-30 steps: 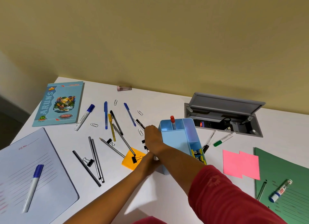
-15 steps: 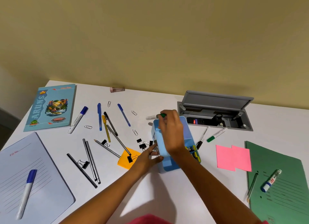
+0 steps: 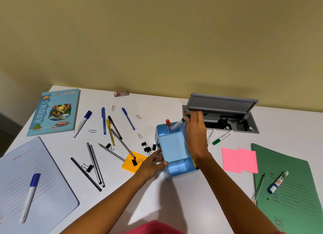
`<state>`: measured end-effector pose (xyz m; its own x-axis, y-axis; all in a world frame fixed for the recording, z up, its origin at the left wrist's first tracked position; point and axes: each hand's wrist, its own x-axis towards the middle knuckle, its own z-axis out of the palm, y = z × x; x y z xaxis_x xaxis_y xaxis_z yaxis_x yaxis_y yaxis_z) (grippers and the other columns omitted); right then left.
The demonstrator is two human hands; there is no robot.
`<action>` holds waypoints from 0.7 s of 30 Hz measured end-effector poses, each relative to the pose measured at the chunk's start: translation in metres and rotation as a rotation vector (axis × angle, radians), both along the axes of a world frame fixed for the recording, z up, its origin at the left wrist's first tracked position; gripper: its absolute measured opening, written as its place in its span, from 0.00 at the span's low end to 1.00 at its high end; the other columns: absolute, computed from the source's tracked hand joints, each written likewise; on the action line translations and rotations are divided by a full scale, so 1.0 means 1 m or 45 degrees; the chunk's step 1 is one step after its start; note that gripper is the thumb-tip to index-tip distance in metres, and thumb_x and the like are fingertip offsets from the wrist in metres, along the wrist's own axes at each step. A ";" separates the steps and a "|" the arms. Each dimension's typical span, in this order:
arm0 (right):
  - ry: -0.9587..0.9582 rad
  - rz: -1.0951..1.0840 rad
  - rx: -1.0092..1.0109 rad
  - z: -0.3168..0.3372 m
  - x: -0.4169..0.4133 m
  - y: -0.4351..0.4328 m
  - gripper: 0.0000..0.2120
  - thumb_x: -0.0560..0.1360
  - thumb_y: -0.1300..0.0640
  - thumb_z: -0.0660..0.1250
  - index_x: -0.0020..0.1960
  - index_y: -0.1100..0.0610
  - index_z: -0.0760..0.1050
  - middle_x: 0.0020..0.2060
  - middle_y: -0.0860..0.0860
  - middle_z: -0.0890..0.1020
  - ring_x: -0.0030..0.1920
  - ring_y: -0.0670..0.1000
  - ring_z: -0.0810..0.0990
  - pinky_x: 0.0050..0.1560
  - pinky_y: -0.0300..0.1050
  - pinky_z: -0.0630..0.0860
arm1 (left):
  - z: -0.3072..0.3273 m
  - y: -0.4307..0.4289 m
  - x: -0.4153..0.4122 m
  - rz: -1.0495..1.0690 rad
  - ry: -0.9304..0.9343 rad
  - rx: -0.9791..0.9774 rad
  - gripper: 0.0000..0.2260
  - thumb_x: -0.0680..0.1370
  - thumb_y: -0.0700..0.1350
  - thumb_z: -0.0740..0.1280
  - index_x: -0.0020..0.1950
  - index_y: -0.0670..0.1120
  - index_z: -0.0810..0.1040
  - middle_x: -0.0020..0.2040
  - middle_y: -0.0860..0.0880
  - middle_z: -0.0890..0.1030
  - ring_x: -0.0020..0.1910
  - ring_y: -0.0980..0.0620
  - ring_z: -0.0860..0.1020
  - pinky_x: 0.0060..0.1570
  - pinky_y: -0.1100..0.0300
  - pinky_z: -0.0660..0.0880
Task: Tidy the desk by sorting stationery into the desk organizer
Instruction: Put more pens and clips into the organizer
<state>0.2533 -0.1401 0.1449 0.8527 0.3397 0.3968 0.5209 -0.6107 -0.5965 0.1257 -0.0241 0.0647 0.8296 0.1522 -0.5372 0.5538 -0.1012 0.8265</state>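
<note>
Head camera looks down on a white desk [image 3: 157, 198] set against a dull yellow wall [image 3: 157, 41], with the blue organizer [image 3: 173, 150] near its centre. An open grey cable hatch [image 3: 222, 104] lies at one o'clock from it, pink notes [image 3: 239, 160] and a green folder [image 3: 288, 198] at three o'clock, and loose pens [image 3: 103, 120], binder clips [image 3: 147, 147] and a notebook [image 3: 54, 111] from nine to eleven o'clock. The right hand [image 3: 195, 134] pinches a tilted green-capped marker [image 3: 177, 124] whose lower end sits in the organizer's back compartment beside a red-capped marker [image 3: 168, 123], while the left hand [image 3: 150, 164] rests nearly straight fingers against the organizer's left wall.
</note>
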 end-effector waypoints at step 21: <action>0.204 0.110 -0.544 -0.037 0.016 0.014 0.19 0.73 0.67 0.69 0.62 0.65 0.71 0.58 0.61 0.72 0.53 0.58 0.77 0.48 0.44 0.75 | 0.000 0.001 -0.004 0.062 0.014 -0.142 0.29 0.75 0.44 0.70 0.73 0.50 0.62 0.59 0.46 0.75 0.58 0.50 0.75 0.58 0.60 0.74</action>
